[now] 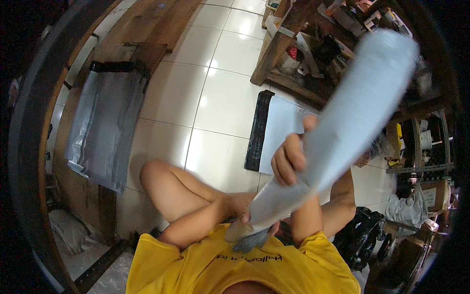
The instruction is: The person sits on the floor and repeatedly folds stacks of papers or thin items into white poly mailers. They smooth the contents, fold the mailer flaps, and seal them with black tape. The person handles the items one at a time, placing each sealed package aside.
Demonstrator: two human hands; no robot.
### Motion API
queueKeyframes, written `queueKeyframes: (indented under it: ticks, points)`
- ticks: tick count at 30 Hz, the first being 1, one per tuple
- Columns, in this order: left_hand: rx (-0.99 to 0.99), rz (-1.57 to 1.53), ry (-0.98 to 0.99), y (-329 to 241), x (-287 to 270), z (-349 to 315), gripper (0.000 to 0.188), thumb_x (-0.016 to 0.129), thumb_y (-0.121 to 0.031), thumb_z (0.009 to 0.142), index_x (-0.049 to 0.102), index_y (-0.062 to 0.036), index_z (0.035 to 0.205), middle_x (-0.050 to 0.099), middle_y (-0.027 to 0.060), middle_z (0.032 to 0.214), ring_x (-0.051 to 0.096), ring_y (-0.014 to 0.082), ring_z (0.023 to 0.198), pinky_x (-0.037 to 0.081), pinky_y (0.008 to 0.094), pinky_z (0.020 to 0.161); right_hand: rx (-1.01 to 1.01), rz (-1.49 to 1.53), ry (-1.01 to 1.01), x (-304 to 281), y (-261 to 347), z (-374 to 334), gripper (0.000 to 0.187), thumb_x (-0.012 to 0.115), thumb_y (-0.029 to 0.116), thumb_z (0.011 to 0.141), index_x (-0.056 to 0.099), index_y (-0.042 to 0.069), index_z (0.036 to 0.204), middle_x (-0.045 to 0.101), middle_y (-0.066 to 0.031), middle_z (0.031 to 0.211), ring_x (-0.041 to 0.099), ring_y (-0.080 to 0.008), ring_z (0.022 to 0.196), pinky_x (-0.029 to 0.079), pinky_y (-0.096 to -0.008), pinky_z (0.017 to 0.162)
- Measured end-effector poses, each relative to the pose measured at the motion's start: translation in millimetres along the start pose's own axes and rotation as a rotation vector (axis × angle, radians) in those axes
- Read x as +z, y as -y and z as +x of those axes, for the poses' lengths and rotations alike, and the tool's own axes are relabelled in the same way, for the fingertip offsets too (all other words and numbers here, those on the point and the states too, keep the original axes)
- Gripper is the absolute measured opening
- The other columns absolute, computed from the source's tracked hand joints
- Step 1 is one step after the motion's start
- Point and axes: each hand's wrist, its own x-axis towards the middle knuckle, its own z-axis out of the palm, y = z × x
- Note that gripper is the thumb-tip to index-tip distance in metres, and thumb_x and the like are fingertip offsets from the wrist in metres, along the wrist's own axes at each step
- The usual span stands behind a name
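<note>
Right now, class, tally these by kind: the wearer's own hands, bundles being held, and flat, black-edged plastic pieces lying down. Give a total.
Hands: 2 (left hand, right hand)
Held pale bundle: 1
Flat black-edged pieces: 2 (floor piece on the tiles, bench piece on the wooden boards)
Total: 5

Roll (pixel 364 103): pale blue, greyer toward its lower end. Shirt (pixel 205 272): yellow, dark lettering. Floor (pixel 230 88): white tiles, thin dark grid lines. Floor pouch (pixel 283 122): pale blue, black band on one edge. Bench (pixel 142 27): streaked brown. Bench pouch (pixel 106 120), as I see it: dull grey, black band likewise. Sack (pixel 360 228): black.
</note>
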Motion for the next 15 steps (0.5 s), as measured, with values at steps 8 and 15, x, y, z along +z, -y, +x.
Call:
queueKeyframes:
  ticks: [8, 15]
  points:
    - [0.144, 0.707, -0.747, -41, 56, 2, 0.077, 0.088, -0.027, 0.079, 0.047, 0.0020, 0.137, 0.066, 0.0173, 0.116, 0.068, 0.0266, 0.101, 0.053, 0.0360, 0.092, 0.063, -0.541, -0.565, 47, 33, 0, 0.090, 0.066, 0.054, 0.088, 0.034, -0.005, 0.147, 0.060, -0.0278, 0.118, 0.066, -0.0382, 0.103, 0.055, -0.0466, 0.091]
    - [0.024, 0.336, -0.156, -15, 19, 7, 0.079, 0.088, -0.035, 0.079, 0.048, 0.0027, 0.136, 0.067, 0.0166, 0.116, 0.065, 0.0217, 0.109, 0.052, 0.0369, 0.096, -0.138, -0.148, -0.246, 21, 9, -13, 0.096, 0.084, 0.040, 0.076, 0.036, -0.007, 0.146, 0.061, -0.0242, 0.120, 0.067, -0.0378, 0.101, 0.056, -0.0480, 0.089]
